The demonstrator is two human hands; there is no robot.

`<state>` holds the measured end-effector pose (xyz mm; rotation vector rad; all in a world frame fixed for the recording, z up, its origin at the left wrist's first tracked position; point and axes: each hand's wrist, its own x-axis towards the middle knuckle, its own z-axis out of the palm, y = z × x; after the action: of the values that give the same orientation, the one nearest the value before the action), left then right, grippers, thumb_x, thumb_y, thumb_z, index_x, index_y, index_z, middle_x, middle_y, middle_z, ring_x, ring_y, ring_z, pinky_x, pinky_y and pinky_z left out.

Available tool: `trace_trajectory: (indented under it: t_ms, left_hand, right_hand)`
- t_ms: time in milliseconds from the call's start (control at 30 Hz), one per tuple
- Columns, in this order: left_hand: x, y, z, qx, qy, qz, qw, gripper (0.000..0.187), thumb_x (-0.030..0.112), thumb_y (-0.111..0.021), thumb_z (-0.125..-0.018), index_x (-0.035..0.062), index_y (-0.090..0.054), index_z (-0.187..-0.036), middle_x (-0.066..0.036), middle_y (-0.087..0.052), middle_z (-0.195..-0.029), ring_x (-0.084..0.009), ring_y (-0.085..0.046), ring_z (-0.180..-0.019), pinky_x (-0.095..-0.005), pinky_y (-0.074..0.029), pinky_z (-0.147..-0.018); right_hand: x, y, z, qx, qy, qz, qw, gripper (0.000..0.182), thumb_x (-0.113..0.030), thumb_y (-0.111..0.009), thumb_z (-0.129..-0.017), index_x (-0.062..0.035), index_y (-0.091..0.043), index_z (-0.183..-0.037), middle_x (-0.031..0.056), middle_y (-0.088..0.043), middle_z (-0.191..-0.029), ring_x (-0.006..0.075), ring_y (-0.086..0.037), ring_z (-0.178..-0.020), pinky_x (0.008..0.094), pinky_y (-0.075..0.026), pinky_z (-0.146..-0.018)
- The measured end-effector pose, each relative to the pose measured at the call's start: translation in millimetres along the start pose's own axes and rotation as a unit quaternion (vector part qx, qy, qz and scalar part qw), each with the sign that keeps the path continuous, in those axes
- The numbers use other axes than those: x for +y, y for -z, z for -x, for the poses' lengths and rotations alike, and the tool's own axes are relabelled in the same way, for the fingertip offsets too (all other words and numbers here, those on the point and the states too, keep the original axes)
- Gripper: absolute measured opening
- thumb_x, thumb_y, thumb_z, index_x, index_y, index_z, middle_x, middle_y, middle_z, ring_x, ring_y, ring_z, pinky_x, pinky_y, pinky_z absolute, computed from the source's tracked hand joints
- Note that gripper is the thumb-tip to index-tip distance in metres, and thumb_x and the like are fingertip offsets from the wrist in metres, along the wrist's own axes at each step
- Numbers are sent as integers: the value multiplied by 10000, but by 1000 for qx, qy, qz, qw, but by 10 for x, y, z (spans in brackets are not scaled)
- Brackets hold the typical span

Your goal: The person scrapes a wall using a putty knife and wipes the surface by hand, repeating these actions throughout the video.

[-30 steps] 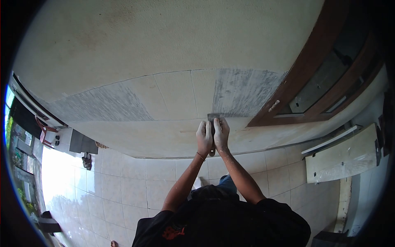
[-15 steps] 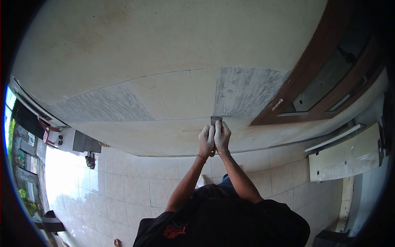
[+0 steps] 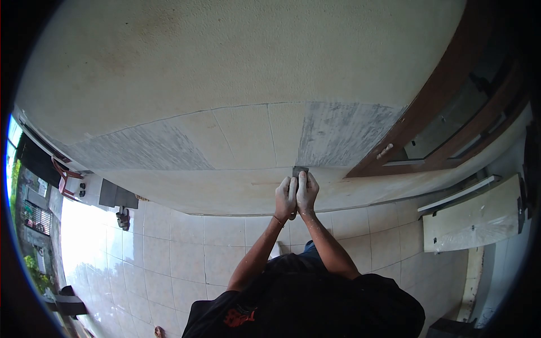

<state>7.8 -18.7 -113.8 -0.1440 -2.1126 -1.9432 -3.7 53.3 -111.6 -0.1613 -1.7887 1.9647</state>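
Both my hands are closed around a putty knife, its dark flat blade (image 3: 300, 169) pointing away from me at the wall. My left hand (image 3: 284, 194) wraps it from the left, and my right hand (image 3: 307, 191) presses against it from the right. Pale dust coats the fingers. The handle is mostly hidden between the palms; only its end shows below them. The blade tip is at the lower left corner of a grey scraped patch (image 3: 344, 135) on the cream wall (image 3: 225, 50); whether it touches cannot be made out.
A brown wooden door (image 3: 389, 151) stands right of the patch. Another grey streaked patch (image 3: 141, 146) lies left on the wall. A plastic-wrapped panel (image 3: 473, 217) leans at right. Tiled floor (image 3: 186, 248) is below, with a red chair (image 3: 67, 177) and shoes (image 3: 123, 218) at left.
The wall patches and door appear slightly lower in view. My hands and the putty knife have shifted slightly down and right in view, still by the patch's lower left corner.
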Motion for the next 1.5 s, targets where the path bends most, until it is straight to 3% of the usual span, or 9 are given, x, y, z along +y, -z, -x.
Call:
trace_trajectory:
  t_ms: [200,433,467,567,733,867,1100,1133,1500]
  left_hand:
    - [-30,-19,30,-1,0,-5,1000,304,188,-510,-987,-45,-489,-792,-241,-490,-679,-283,-410,-563,-400,-398,-548]
    - [197,-9,-58,3,17,33,999,307,195,-524,-980,-42,-495,-787,-235,-490,-665,-246,-415,-552,-395,-401,-542]
    - [138,-6,-32,-21,31,20,999,277,179,-500,-987,-19,-474,-796,-70,-420,-662,-103,-393,-674,-323,-385,-581]
    - [41,-25,1,-4,9,-12,1000,289,186,-528,-980,-46,-501,-811,-204,-499,-663,-186,-405,-579,-376,-398,-541]
    - [562,39,-228,-23,5,49,999,280,173,-498,-997,-15,-469,-792,-61,-447,-662,-90,-402,-686,-320,-391,-573]
    - [124,-14,-31,9,0,-1,1000,275,168,-529,-981,-42,-499,-806,-217,-474,-657,-165,-383,-589,-370,-397,-538]
    - [749,58,-240,7,-31,42,999,255,147,-525,-979,-48,-505,-815,-203,-482,-649,-165,-389,-585,-359,-399,-540]
    - [611,48,-192,0,-14,15,1000,285,163,-507,-992,-27,-465,-783,-88,-413,-645,-93,-376,-670,-314,-377,-563]
    - [582,73,-212,1,-38,2,999,293,174,-490,-1001,-30,-490,-791,-97,-462,-664,-102,-411,-672,-323,-396,-587]
  right_hand:
    - [19,65,48,-8,-13,21,1000,332,-166,-517,-997,-20,-487,-699,-32,-471,-653,62,-394,-640,277,-360,-548]
    - [-209,12,-77,-14,-3,16,1000,352,-173,-517,-994,-22,-465,-681,-27,-433,-623,66,-379,-626,288,-344,-531]
    - [-96,34,-67,-9,-1,27,1000,349,-175,-513,-995,-19,-469,-686,-24,-433,-622,67,-382,-627,287,-348,-536]
    - [44,36,-27,4,10,38,999,351,-176,-509,-998,-19,-466,-686,-30,-444,-629,66,-381,-629,284,-348,-539]
    - [-612,-106,-191,-3,7,-20,1000,364,-183,-527,-1001,-23,-458,-682,-42,-442,-634,53,-373,-636,268,-338,-539]
    - [-61,-20,-57,9,5,26,1000,371,-180,-529,-995,-15,-450,-672,-31,-419,-625,63,-367,-633,283,-338,-537]
    - [-666,-113,-226,-15,17,4,1000,350,-195,-522,-1002,-40,-476,-692,-59,-447,-668,49,-383,-656,252,-344,-565]
    - [-555,-107,-175,-4,20,0,1000,350,-192,-520,-1003,-40,-475,-692,-57,-448,-668,49,-383,-658,253,-344,-566]
    - [-604,-125,-187,-2,36,5,999,367,-191,-535,-998,-15,-478,-681,-40,-459,-637,59,-378,-637,279,-344,-546]
